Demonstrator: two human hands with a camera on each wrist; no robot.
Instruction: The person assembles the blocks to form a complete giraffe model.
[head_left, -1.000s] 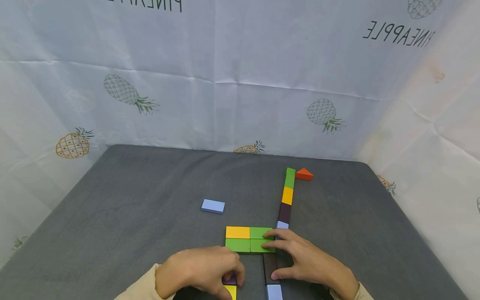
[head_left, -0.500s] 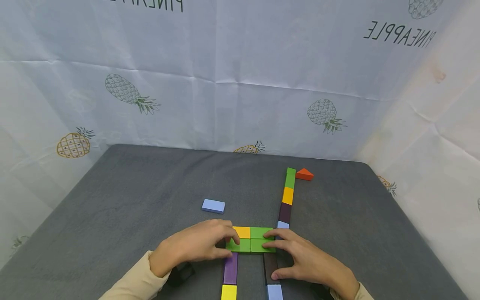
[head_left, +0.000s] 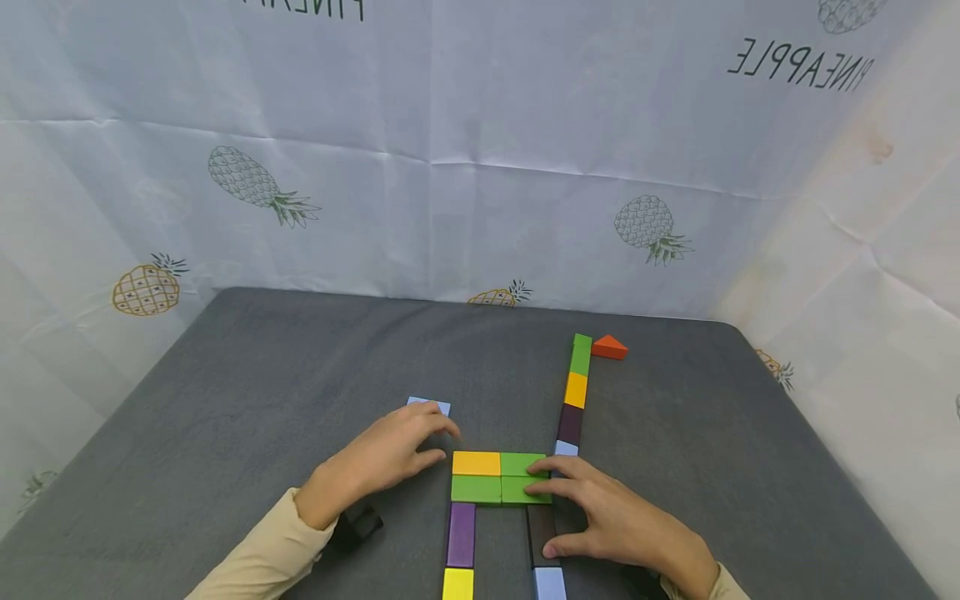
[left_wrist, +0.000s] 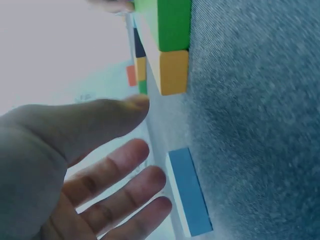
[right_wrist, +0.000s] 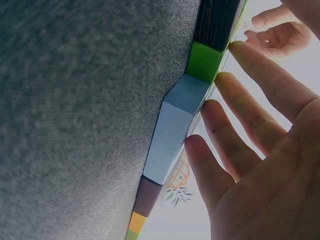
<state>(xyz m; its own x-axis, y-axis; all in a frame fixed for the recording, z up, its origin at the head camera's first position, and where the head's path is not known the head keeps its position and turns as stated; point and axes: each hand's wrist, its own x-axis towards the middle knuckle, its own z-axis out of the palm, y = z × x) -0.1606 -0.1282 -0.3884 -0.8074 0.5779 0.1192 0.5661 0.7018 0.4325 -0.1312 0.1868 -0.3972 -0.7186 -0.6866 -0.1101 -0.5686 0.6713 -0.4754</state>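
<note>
My left hand (head_left: 382, 454) hovers left of the block layout with its fingers loosely bent and nothing in them. Just beyond its fingertips lies a loose light blue block (left_wrist: 189, 192), partly covered by the hand in the head view. My right hand (head_left: 615, 508) rests its fingertips on the right-hand green blocks (head_left: 513, 490), its thumb at a dark brown block (head_left: 536, 529). An orange-yellow block (head_left: 476, 462) and another green block (head_left: 476, 490) complete that two-by-two patch. Below the patch's left side run a purple block (head_left: 461, 535) and a yellow block (head_left: 458, 583).
From the patch's right corner a column runs away: light blue block (head_left: 566, 448), dark block (head_left: 570, 425), yellow block (head_left: 575, 389), green block (head_left: 581, 354). A red triangular block (head_left: 609, 347) touches its far end. Another light blue block (head_left: 551, 583) sits at the front. Grey cloth (head_left: 262, 375) covers the table.
My left hand has gone from the purple block, across the left end of the patch, to beside the loose light blue block. The right hand stays in place.
</note>
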